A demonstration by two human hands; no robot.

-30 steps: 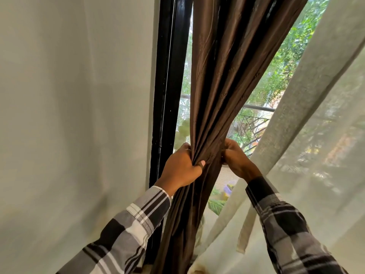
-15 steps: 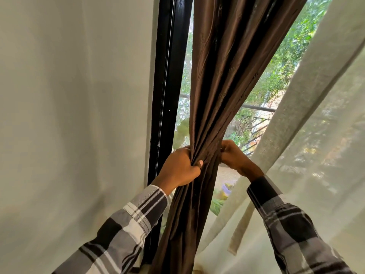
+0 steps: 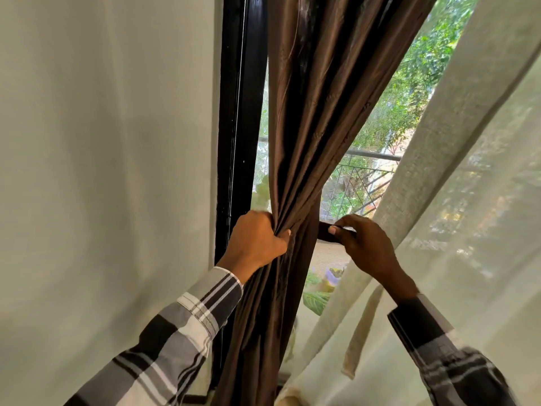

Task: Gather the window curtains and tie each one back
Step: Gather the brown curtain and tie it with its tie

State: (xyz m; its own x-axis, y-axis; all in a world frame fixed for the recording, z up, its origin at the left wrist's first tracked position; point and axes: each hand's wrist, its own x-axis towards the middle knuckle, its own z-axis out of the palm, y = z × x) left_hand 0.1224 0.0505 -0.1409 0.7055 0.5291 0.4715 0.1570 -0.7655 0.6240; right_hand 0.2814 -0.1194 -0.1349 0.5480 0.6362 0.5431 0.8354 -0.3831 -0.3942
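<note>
A dark brown satin curtain hangs bunched beside the black window frame. My left hand is clenched on the gathered folds at mid height. Just right of the bunch, my right hand pinches a dark brown tie-back strap that runs out flat from behind the curtain. A cream sheer curtain hangs slanted on the right, with a cream tie strap dangling from it below my right wrist.
A plain pale wall fills the left. Through the window mesh I see a metal railing, green trees and plants below. The sheer curtain crowds my right forearm.
My right hand has come away from the curtain bunch to the right, drawing the dark strap out with it. My left hand keeps the same grip on the folds.
</note>
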